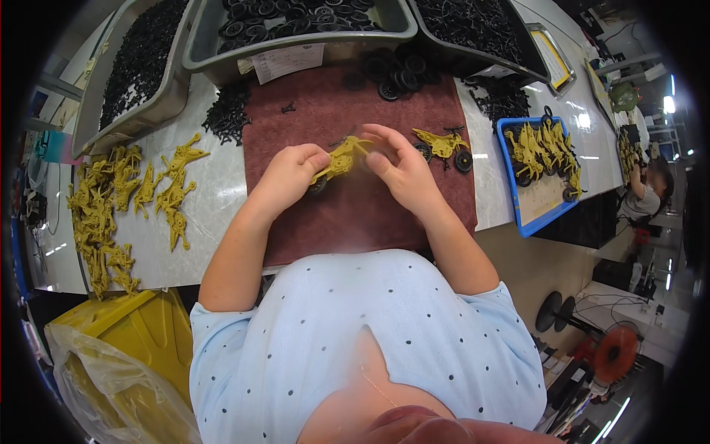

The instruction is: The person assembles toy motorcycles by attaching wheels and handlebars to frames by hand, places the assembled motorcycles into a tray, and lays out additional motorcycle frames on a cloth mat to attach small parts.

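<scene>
1. While both hands meet over a maroon mat, the left hand pinches a yellow toy bike, fingers closed on its rear.
2. Right hand fingers curl narrowly at the bike's front end.
3. Just beyond the right fingertips lies a finished bike; black wheels sit farther off.

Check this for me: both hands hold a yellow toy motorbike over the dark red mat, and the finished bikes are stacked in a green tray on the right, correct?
Nearly. The head view shows the left hand and right hand on the yellow toy motorbike over the dark red mat, but the tray with finished bikes on the right is blue, not green.
</scene>
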`<state>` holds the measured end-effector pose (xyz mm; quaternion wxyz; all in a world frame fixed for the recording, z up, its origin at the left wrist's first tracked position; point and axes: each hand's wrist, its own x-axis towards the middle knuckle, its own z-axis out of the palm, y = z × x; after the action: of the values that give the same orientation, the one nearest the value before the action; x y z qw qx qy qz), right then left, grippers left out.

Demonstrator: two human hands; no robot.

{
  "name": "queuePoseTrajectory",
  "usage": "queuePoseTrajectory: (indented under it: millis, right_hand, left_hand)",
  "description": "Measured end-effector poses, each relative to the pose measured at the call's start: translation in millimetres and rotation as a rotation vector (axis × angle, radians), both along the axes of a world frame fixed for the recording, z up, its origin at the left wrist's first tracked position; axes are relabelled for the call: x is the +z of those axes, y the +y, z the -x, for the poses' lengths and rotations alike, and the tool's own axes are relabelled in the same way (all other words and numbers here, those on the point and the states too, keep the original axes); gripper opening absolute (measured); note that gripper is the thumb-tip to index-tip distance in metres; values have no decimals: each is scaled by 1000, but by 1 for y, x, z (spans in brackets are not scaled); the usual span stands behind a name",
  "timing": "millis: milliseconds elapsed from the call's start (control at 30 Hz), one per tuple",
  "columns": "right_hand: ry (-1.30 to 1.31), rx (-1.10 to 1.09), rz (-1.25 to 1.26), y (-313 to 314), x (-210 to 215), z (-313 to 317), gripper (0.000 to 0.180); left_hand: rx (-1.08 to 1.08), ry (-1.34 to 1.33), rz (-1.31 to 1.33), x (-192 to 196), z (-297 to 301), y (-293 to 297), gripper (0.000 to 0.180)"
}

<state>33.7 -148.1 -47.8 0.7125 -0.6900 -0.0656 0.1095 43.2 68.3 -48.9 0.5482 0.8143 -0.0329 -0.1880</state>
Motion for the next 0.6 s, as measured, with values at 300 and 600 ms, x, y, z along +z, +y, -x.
queuePoseTrajectory:
  millis: [300, 600]
  right_hand:
    - [-1089, 34, 914, 13, 18, 6, 46]
    - [-904, 139, 798, 13, 23, 0, 23]
  left_hand:
    - [-73, 223, 145, 8, -2, 11, 34]
    - [33, -225, 86, 30, 19, 7, 23]
